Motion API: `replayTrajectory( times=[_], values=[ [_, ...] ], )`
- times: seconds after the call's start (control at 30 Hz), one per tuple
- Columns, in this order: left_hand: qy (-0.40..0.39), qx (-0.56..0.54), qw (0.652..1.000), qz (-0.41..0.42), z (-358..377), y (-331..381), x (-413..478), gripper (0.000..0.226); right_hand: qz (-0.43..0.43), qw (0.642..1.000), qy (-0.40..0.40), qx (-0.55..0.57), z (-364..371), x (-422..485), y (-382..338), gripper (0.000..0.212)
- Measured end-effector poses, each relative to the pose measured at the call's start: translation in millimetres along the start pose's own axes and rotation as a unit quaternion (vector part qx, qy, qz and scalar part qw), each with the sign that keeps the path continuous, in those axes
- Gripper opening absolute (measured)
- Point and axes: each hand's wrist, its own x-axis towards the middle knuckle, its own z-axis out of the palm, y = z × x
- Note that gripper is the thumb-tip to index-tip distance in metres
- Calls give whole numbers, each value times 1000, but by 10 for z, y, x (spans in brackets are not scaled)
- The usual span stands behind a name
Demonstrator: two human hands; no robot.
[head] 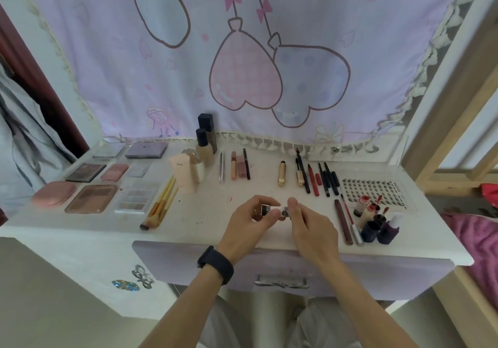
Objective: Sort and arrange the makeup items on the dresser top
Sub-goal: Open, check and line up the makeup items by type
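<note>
Nearest the camera, the left hand (249,219), a dark band on its wrist, and the right hand (310,221) meet over the front middle of the white counter (204,218). Each pinches one part of a small patterned tube (275,210): the left hand grasps the darker piece, the right hand the paler piece, with a narrow gap between the two. Behind hangs a lilac curtain (134,51) with heart balloons. Palettes (91,198) lie in rows at the counter's left, foundation bottles (204,143) stand at the back, and a lash tray (374,188) lies at right. Brushes (161,205) lie beside the palettes; pencils (320,178) are lined up at right; small bottles (374,221) cluster near the right front edge.
</note>
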Motion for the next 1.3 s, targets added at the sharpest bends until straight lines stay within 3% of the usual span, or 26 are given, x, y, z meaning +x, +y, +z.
replayTrajectory(
  times=[0.13, 0.27, 0.37, 0.47, 0.73, 0.9, 1.03, 1.13, 1.3],
  values=[
    [17, 129, 990, 52, 58, -43, 23, 25, 21, 1000, 10, 6, 38, 40, 17, 58],
    [62, 234, 969, 59, 210, -60, 102, 49, 43, 998, 26, 35, 58, 56, 37, 61],
    [79, 223, 972, 13, 248, -80, 163, 55, 27, 999, 25, 35, 61, 44, 63, 55],
    [42, 185, 981, -25, 211, -97, 181, 57, -19, 997, 31, 64, 73, 13, 79, 55],
    [75, 161, 983, -34, 237, -74, 132, 53, -55, 993, -14, 104, 26, -28, 106, 44],
    [95, 176, 979, -26, 243, -110, 116, 56, -44, 986, -9, 161, -67, -31, 128, 65],
    [103, 184, 977, -26, 245, -125, 111, 58, -42, 984, -37, 167, -122, -23, 139, 44],
    [104, 202, 973, -29, 261, -131, 116, 55, -52, 982, -59, 173, -173, -52, 183, 9],
    [117, 214, 969, -33, 278, -144, 142, 55, -21, 978, -49, 201, -222, -58, 133, 15]
  ],
)
